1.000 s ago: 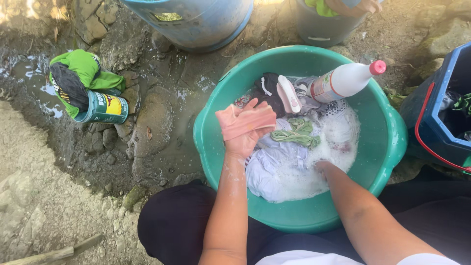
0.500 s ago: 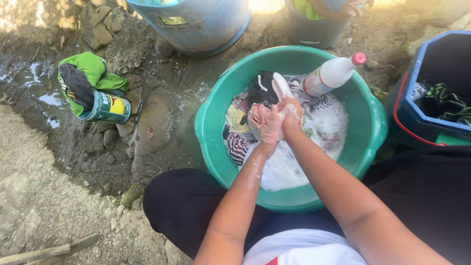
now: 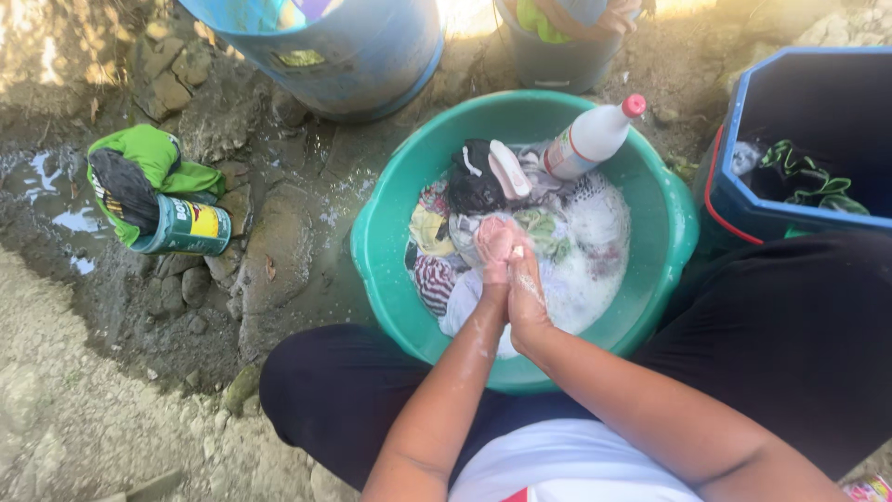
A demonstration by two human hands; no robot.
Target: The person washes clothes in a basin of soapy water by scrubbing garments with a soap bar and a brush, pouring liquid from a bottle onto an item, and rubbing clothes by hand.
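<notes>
Daylight is soft and even over most of the scene, which lies in open shade, while hard sun burns out to white glare along the top edge between the blue barrel (image 3: 325, 56) and the grey bucket (image 3: 557, 42) and dapples the stones at the upper left. The puddle (image 3: 65, 218) on the muddy ground mirrors the bright sky, and wet skin on the left hand (image 3: 492, 246) and right hand (image 3: 525, 284) shines with suds. Focus is fairly sharp in the middle around the green basin (image 3: 381, 251), with slight softness on the hands and mild wide-angle stretching toward the corners.
</notes>
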